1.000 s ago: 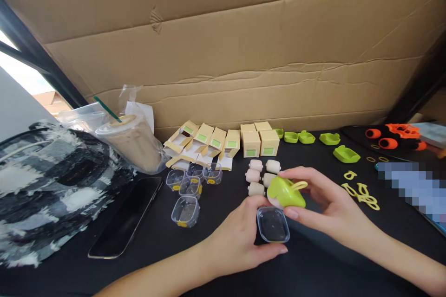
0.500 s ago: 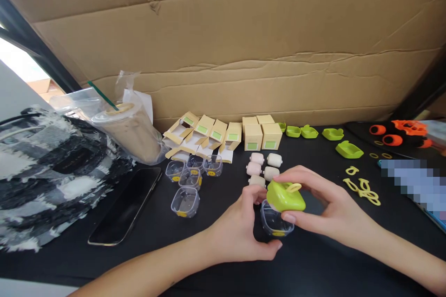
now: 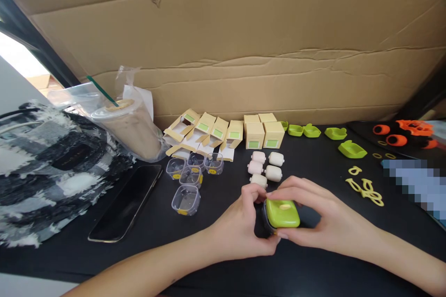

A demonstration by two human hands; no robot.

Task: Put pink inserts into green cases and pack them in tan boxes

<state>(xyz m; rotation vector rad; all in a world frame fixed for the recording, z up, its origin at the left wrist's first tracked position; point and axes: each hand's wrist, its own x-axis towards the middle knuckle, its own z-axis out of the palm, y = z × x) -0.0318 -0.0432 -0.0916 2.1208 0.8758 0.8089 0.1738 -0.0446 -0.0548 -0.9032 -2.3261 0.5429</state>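
Observation:
A green lid (image 3: 283, 216) with a small yellow loop on top sits over a clear plastic cup (image 3: 267, 222), most of which is hidden beneath it. My left hand (image 3: 252, 222) curls around the cup's left side, thumb at the front and fingers behind. From the right, my right hand (image 3: 313, 213) grips the lid between thumb and fingers. Just behind the hands lie several small pink and cream rollers (image 3: 273, 173). To the left stand several more clear cups (image 3: 186, 199) with yellow stickers.
Opened cartons (image 3: 218, 132) and closed small boxes (image 3: 254, 134) stand along the cardboard wall. Green lids (image 3: 352, 149) and yellow loops (image 3: 354, 185) lie right, near orange parts (image 3: 396, 140). A phone (image 3: 127, 204), a bagged drink (image 3: 130, 130) and a shaggy bag (image 3: 69, 171) occupy the left.
The green lid has come down from a tilted position above the cup and now lies flatter over its opening. My right hand moved down with it; my left hand stays around the cup.

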